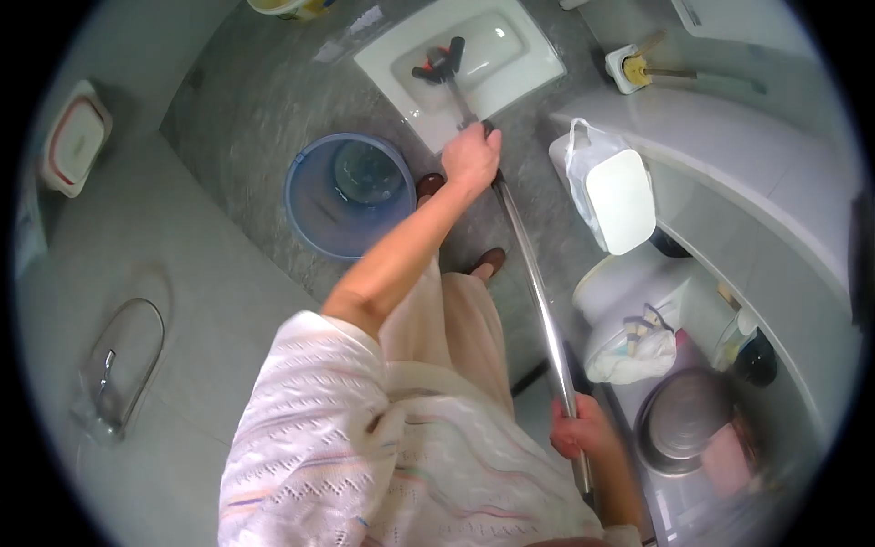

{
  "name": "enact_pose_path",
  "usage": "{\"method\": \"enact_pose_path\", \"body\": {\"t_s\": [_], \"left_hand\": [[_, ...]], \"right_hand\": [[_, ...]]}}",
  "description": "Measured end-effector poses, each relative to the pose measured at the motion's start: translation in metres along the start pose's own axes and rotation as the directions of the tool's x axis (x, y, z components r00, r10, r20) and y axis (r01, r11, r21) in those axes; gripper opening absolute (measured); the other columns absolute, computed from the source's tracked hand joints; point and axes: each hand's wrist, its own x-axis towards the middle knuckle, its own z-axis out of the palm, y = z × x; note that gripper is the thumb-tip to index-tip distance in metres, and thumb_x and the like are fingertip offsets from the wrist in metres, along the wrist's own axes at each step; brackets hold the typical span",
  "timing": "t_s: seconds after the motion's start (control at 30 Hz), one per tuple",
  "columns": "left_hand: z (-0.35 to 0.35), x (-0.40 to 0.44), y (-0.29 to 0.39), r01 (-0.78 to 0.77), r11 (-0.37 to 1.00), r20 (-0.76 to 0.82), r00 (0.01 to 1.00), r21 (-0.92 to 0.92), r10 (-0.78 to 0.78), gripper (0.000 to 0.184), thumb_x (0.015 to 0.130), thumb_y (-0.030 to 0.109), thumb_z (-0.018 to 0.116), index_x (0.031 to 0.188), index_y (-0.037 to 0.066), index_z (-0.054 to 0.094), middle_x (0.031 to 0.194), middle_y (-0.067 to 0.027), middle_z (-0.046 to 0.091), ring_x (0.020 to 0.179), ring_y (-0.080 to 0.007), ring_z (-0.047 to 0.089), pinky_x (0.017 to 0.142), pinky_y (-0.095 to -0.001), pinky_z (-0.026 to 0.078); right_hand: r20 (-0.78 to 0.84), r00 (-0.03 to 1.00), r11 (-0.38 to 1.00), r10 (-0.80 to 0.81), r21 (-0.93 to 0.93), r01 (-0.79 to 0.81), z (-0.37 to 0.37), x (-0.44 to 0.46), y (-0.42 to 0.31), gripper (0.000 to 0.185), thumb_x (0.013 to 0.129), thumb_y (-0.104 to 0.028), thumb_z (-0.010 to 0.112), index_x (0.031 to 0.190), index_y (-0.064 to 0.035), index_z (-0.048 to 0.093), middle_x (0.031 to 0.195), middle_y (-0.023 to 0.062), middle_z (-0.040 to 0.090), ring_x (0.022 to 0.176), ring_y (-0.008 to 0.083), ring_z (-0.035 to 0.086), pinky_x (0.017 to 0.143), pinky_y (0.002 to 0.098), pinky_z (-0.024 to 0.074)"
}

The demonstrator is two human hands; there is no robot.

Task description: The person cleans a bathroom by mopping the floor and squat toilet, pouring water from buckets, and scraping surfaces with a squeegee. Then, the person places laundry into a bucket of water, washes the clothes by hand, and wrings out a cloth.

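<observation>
My left hand [472, 157] is wrapped round the upper shaft of a long-handled mop [524, 232] with a shiny metal pole. Lower down, near my right side, my right hand [583, 427] grips the same pole. The black and orange mop head [437, 66] sits inside the basin of a white squat toilet [415, 111]; its exact make is too small to tell. Left of my feet stands a blue bucket [301, 214], with what looks like water at its bottom.
A white bin [622, 202] with a plastic bag stands at right. Nearer are a white cloth [629, 360] and a round metal basin [688, 415]. A brush holder [629, 71] is by the far-right wall. A shower hose [159, 337] hangs on the left wall.
</observation>
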Motion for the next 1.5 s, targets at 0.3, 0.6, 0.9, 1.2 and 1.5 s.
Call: {"method": "enact_pose_path", "body": {"t_s": [0.3, 0.6, 0.9, 1.2, 1.5], "left_hand": [[-0.021, 0.040, -0.010, 0.057, 0.996, 0.144, 0.988, -0.069, -0.047, 0.041, 0.078, 0.044, 0.047, 0.090, 0.007, 0.060, 0.083, -0.0155, 0.062, 0.084, -0.0311, 0.058, 0.072, -0.0397, 0.044], [-0.008, 0.051, -0.002, 0.084, 0.996, 0.102, 0.992, -0.026, -0.081, 0.040, 0.082, 0.040, 0.040, 0.089, 0.005, 0.058, 0.086, -0.0177, 0.060, 0.083, -0.0356, 0.056, 0.073, -0.0441, 0.043], [0.023, -0.018, 0.019, 0.029, 0.999, 0.138, 0.990, -0.023, -0.026, 0.031, 0.081, 0.033, 0.048, 0.083, 0.003, 0.055, 0.080, -0.0190, 0.060, 0.080, -0.0369, 0.057, 0.071, -0.0450, 0.044], [-0.002, 0.090, -0.044, 0.169, 0.905, 0.274, 0.960, -0.390, -0.062, 0.043, 0.075, 0.044, 0.049, 0.079, 0.003, 0.061, 0.078, -0.0162, 0.062, 0.076, -0.0326, 0.059, 0.064, -0.0384, 0.045], [0.026, -0.024, 0.025, 0.198, 0.962, 0.135, 0.975, -0.187, -0.175, 0.036, 0.082, 0.038, 0.044, 0.081, 0.004, 0.056, 0.083, -0.0200, 0.059, 0.083, -0.0382, 0.056, 0.075, -0.0463, 0.042]], "right_hand": [[-0.167, 0.986, 0.991, 0.031, -0.126, -0.053, 0.008, -0.021, 0.008, 0.013, 0.071, -0.001, 0.052, 0.079, -0.0053, 0.043, 0.047, 0.0028, 0.039, 0.033, 0.0100, 0.036, 0.030, 0.0234, 0.0260], [-0.329, 0.941, 0.981, 0.080, -0.141, -0.132, 0.010, -0.053, 0.009, 0.011, 0.069, 0.001, 0.052, 0.076, -0.0037, 0.044, 0.048, 0.0039, 0.041, 0.033, 0.0108, 0.038, 0.030, 0.0234, 0.0273], [-0.149, 0.988, 0.998, 0.035, 0.054, -0.027, 0.006, -0.009, -0.003, 0.017, 0.067, 0.005, 0.051, 0.076, -0.0051, 0.041, 0.046, 0.0020, 0.036, 0.031, 0.0113, 0.034, 0.030, 0.0247, 0.0220], [-0.409, 0.911, 0.912, 0.051, -0.353, -0.210, 0.017, -0.071, 0.004, 0.014, 0.067, 0.005, 0.049, 0.076, -0.0032, 0.043, 0.047, 0.0052, 0.042, 0.032, 0.0124, 0.038, 0.030, 0.0243, 0.0272], [-0.331, 0.943, 0.985, 0.035, -0.150, -0.089, 0.000, -0.027, -0.009, 0.015, 0.066, 0.008, 0.048, 0.075, -0.0033, 0.043, 0.046, 0.0047, 0.041, 0.030, 0.0124, 0.036, 0.028, 0.0243, 0.0259]]}}
